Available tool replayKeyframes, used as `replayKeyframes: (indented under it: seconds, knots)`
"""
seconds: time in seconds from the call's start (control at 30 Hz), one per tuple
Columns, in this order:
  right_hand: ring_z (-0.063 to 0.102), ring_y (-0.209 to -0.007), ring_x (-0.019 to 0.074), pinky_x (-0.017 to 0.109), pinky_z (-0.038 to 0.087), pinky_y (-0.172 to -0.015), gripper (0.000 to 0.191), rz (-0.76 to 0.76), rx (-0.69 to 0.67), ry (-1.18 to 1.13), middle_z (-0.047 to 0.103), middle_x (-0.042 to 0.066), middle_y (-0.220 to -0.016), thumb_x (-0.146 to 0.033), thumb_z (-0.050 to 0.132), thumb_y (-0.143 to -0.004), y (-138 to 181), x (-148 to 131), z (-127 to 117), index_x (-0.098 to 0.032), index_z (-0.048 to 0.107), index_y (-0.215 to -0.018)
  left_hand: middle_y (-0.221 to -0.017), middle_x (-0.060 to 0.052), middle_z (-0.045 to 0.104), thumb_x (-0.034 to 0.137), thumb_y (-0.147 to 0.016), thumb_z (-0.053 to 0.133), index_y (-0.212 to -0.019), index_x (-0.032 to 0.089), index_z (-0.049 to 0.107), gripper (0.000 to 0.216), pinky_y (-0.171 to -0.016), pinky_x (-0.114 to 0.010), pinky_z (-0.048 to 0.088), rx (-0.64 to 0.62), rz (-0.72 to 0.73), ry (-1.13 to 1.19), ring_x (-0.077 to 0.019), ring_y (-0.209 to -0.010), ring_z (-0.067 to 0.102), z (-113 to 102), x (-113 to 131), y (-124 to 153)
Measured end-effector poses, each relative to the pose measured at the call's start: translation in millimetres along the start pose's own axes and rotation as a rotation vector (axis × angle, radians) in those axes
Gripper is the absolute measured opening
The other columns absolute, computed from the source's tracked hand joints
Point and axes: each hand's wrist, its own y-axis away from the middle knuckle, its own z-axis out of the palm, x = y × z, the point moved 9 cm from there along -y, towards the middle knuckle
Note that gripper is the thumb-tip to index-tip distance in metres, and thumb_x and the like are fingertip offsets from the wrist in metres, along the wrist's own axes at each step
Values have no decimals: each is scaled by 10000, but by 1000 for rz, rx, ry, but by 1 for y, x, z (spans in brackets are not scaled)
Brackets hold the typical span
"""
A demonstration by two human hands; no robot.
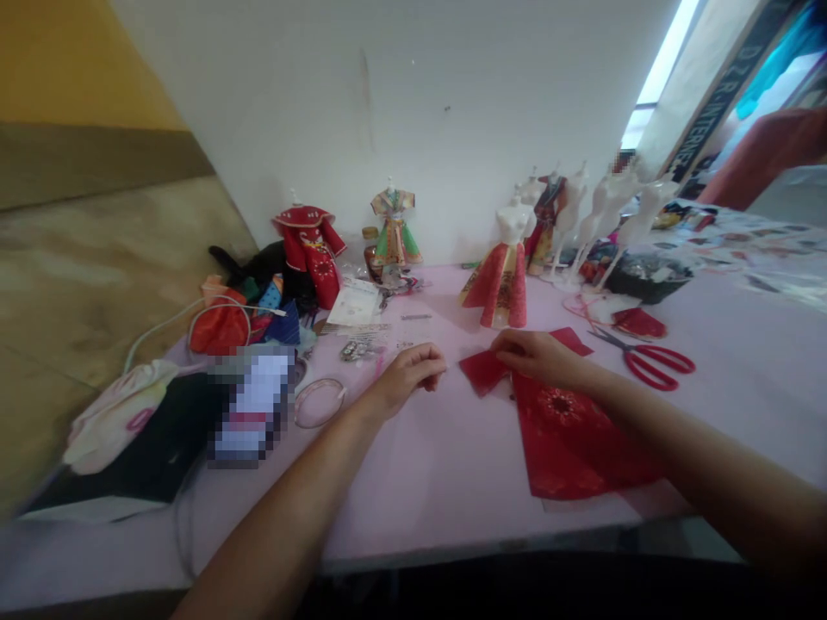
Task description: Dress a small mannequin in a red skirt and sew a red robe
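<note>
My left hand (417, 375) hovers over the pink tabletop with thumb and fingers pinched together. A tiny pale speck shows at its fingertips, too small to name. To the right, my right hand (533, 355) is closed, its fingertips bent down over a small piece of red cloth (481, 374). Whether it grips that cloth or something finer is hidden by the fingers. Under my right wrist and forearm lies a larger red cloth (568, 456) with a white flower motif. Red-handled scissors (656, 362) rest partly open to the right of this hand.
Small dress forms stand at the back, one in a red skirt (500, 288), others bare (611, 211). A red dress (314, 250) and a green dress (395, 228) stand left. A phone (253, 405), a bangle (320, 403) and cloth scraps (220, 323) lie left.
</note>
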Motion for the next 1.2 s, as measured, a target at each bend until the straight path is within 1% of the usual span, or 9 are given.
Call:
replayKeyframes:
  seconds: [0.13,0.27,0.37,0.5,0.67,0.8,0.93,1.07,1.2]
  knots:
    - [634,-820,188,325,482,-763,200,39,61,-89,705,61,-922,-332,541,-901,-3,18,-5,-190,674,-946,-696,7,535,318,-780,643,-688,166,583,188,-666,-267,363,28,56,-23,-118,-683,485,-4,4,-2]
    - [569,-684,159,292,451,-622,311,149,95,-348,638,31,-781,-460,546,-902,1,50,2,-168,652,-902,-901,-53,653,342,-796,642,-735,161,643,190,-774,-291,425,49,41,32,-156,-843,571,-5,3,-3]
    - [535,-635,140,278,427,-571,345,196,104,-500,611,22,-761,-502,555,-902,4,64,7,-166,632,-915,-910,-80,688,372,-795,658,-715,159,631,230,-790,-321,456,2,-2,109,-179,-841,620,3,0,-2]
    - [566,-690,165,304,456,-617,292,128,100,-425,633,42,-793,-461,545,-918,2,55,5,-187,637,-872,-880,-88,706,406,-818,675,-799,144,657,263,-769,-335,481,-42,-80,140,-181,-771,659,10,-12,-3]
    - [627,-783,188,337,482,-742,193,23,95,-196,695,48,-865,-335,511,-939,4,30,0,-208,643,-880,-948,-103,737,408,-820,715,-827,151,617,275,-825,-351,501,-6,-143,175,-190,-832,689,8,-28,-6]
    - [623,-736,170,311,461,-700,165,-1,106,-127,691,40,-825,-269,503,-928,8,23,-3,-205,635,-852,-961,-116,749,461,-804,737,-827,158,579,343,-828,-369,511,48,-253,213,-205,-829,711,10,-42,-4]
    - [610,-712,166,308,449,-685,155,-31,119,-90,690,42,-817,-231,506,-916,9,21,-3,-200,643,-850,-1024,-150,749,460,-801,748,-894,143,606,359,-866,-389,513,52,-338,198,-233,-879,725,22,-46,1]
    - [604,-697,158,297,442,-678,153,-43,137,-89,677,35,-790,-222,510,-914,9,20,-4,-194,642,-843,-1047,-170,745,444,-821,737,-951,135,631,351,-914,-410,513,71,-330,219,-251,-933,725,32,-43,0]
    - [605,-710,155,291,446,-687,153,-59,159,-93,678,33,-801,-208,503,-914,9,21,-8,-192,632,-832,-1002,-149,750,413,-818,745,-958,140,641,323,-903,-383,524,127,-321,271,-235,-902,730,32,-42,-2]
